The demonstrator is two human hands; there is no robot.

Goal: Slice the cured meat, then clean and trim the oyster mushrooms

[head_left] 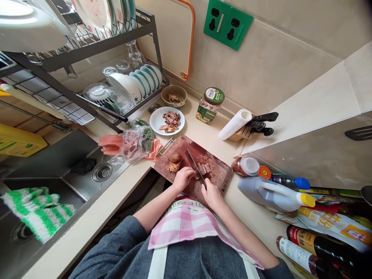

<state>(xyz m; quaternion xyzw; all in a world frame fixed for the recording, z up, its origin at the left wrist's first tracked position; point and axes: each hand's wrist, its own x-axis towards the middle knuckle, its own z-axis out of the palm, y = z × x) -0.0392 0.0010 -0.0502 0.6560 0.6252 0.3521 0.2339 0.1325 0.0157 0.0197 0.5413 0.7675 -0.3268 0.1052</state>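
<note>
Your right hand grips a long, dark-bladed kitchen knife by its handle, the blade slanting over the reddish-brown rectangular cutting board on the cream surface. Your left hand curls over the board beside the blade; I cannot tell whether it pinches any meat. Small brown meat slices lie on the board right of the blade, and golden-brown meat chunks on its left part. Beyond the board you have a round white plate bearing chopped reddish-brown meat; left of the board, a crumpled clear plastic bag; right of it, a grey translucent jug with a yellow cap.
</note>
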